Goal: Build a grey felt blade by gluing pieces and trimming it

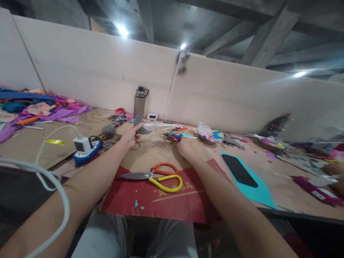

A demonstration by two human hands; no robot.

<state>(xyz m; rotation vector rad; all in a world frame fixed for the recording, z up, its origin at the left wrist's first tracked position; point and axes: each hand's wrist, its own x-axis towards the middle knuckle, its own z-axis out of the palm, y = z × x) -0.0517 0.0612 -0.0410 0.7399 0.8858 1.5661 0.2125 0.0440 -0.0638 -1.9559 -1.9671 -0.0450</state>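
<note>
Pinched in my left hand is a grey curved piece of thin sheet, raised above the cardboard. My right hand is closed around a blue glue gun, whose nose points left; a white stick shows behind it. Between the hands, clear scraps lie on the cardboard. Closer to me, large scissors with one red and one yellow handle rest on the red part of the cardboard sheet. Small turquoise bits lie below the blades.
On the left are a power strip with a white charger, a white cable, grey yarn and coloured scraps. A bottle stands by the partition. On the right, a phone lies on a turquoise sheet; another person's hand is beyond.
</note>
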